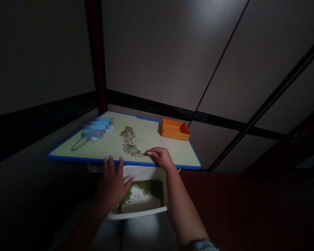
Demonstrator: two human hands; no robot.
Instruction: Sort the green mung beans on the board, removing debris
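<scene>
A pile of small green and whitish bits, like seeds or grains, lies in a curved strip on a pale tabletop with a blue rim. At the pile's near right end, my right hand is closed in a pinch. A small dark tip shows at its fingertips, too small to name. My left hand is open, its fingers spread, with the fingertips at the table's near edge. Below that edge, between my arms, a white basin holds many small green bits.
An orange open box stands at the table's back right. Toward the left lies a blurred-out blue item with a grey loop beside it. Panelled walls rise behind the table; a dark red floor shows at right.
</scene>
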